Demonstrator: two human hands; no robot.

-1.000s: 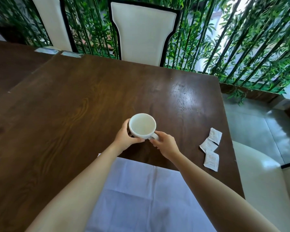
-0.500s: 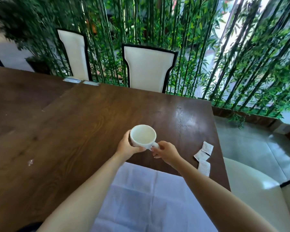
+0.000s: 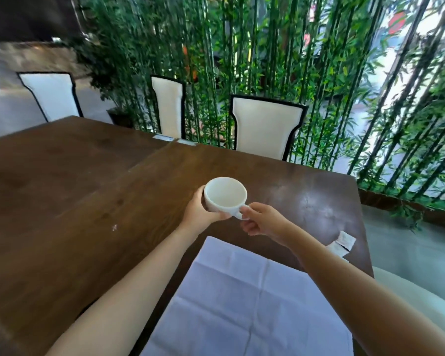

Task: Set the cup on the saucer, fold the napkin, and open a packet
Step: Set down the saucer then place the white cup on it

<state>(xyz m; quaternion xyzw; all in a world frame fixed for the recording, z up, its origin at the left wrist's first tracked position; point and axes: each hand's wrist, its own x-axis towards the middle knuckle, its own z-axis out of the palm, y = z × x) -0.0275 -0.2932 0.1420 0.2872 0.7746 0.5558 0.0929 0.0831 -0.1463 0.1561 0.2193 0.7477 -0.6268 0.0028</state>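
Dark wooden worktop (image 3: 88, 201) ahead, backed by white chairs (image 3: 265, 127) and a bamboo screen (image 3: 267, 47). Held the cup (image 3: 225, 194) over the middle of the worktop, empty and upright, seemingly lifted just off the wood, though could not be sure of the gap. Wrapped the left hand (image 3: 198, 214) round the cup's left wall, fingers curled beneath it. Pinched the small handle with the right hand (image 3: 262, 222), thumb on top. Left the napkin (image 3: 242, 304) spread flat and unfolded at the near edge, creases showing, under both forearms. Left the packets (image 3: 343, 242) sealed near the right edge, partly hidden behind the right forearm. Saw no saucer anywhere in view, so could not tell where the cup had to land.

Judged the first step barely begun, with the fold and the packet not yet touched. Reckoned the main risk to be the search itself: looking round for the saucer while carrying the cup, and so knocking it on the worktop or setting it down off-centre with a clatter. Reckoned the pinch on the handle too slight alone; would tip the cup if the left hand let go first. Could also rumple the napkin with a dragging forearm, or sweep the packets off the right edge, lying so close to it
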